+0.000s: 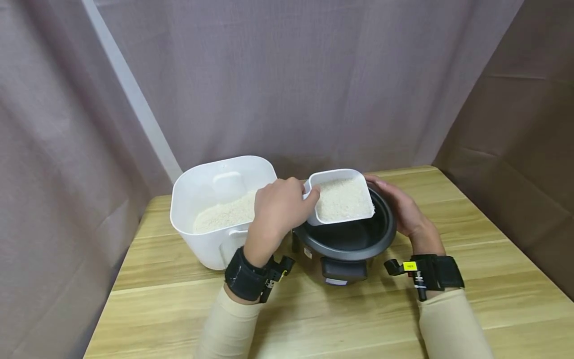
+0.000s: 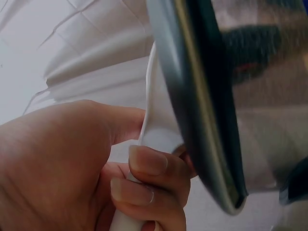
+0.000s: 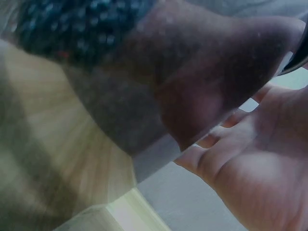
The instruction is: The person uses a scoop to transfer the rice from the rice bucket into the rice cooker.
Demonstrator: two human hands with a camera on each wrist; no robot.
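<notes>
1. Your left hand [image 1: 280, 207] grips the handle end of the white plastic rectangular scoop [image 1: 342, 201], which is heaped with white rice; the left wrist view shows your thumb and curled fingers [image 2: 147, 166] wrapped round the scoop's white handle, right against the cooker's rim

2. You hold the scoop roughly level over the open mouth of the small dark grey round rice cooker [image 1: 347, 239], so the grains stay in the scoop while it sits above the pot and anything that spills would fall inside

3. Your right hand [image 1: 401, 207] lies flat against the far right side of the cooker, fingers relaxed and spread along its wall rather than clenched; that looks like a steadying hold, keeping the light cooker from sliding on the table while the scoop hangs over it

4. In the right wrist view the palm and fingers [image 3: 250, 159] show open beside the cooker's shiny side, though the picture is too blurred to tell how firmly they press

5. The large white plastic tub [image 1: 215, 209], partly filled with rice, stands just beside the cooker on its left, touching or nearly so; that keeps the carry from tub to pot short

6. Both stand on the pale wooden table [image 1: 493, 249], near its back edge, with a grey-brown cloth backdrop [image 1: 314, 75] behind
</notes>
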